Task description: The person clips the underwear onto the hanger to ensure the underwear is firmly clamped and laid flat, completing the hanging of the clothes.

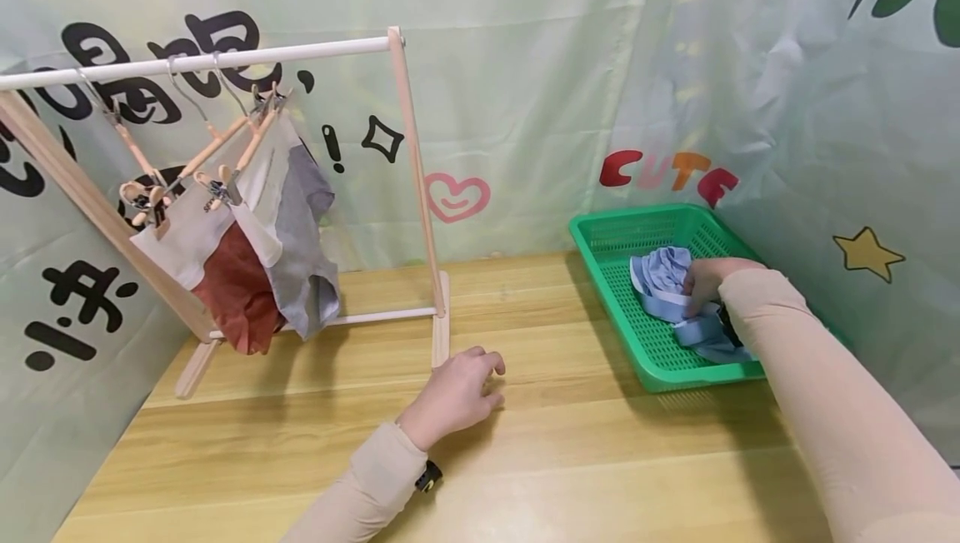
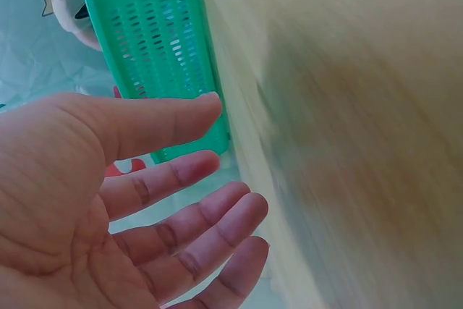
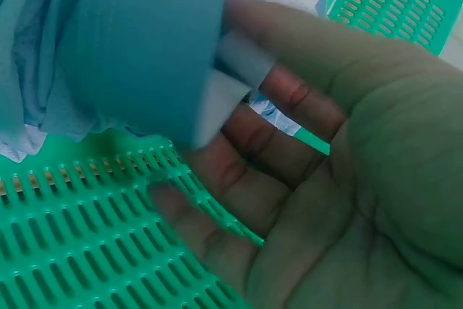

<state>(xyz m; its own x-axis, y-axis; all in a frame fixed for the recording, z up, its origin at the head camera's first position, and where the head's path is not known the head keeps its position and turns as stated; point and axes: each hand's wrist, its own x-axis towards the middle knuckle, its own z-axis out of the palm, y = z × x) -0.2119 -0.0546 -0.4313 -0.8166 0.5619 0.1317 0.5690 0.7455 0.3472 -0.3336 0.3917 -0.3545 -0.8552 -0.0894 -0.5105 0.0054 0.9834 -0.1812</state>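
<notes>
Inside the green basket (image 1: 637, 343) lies crumpled blue cloth (image 1: 663, 272). The right hand (image 1: 716, 276) reaches into the basket and pinches the cloth; in the right wrist view the thumb and fingers (image 3: 289, 99) hold a blue band of the fabric (image 3: 152, 48). The left hand (image 1: 457, 393) hovers over the table, palm inward and fingers loosely bent, holding nothing; the left wrist view shows this hand (image 2: 145, 193) with thumb and fingers apart.
A wooden rack (image 1: 412, 143) stands at the left, its white rail (image 1: 322, 50) carrying hangers with grey-white and rust-red garments (image 1: 240, 285). The wooden table (image 1: 540, 460) extends in front. A printed curtain (image 1: 525, 110) hangs behind the rack and basket.
</notes>
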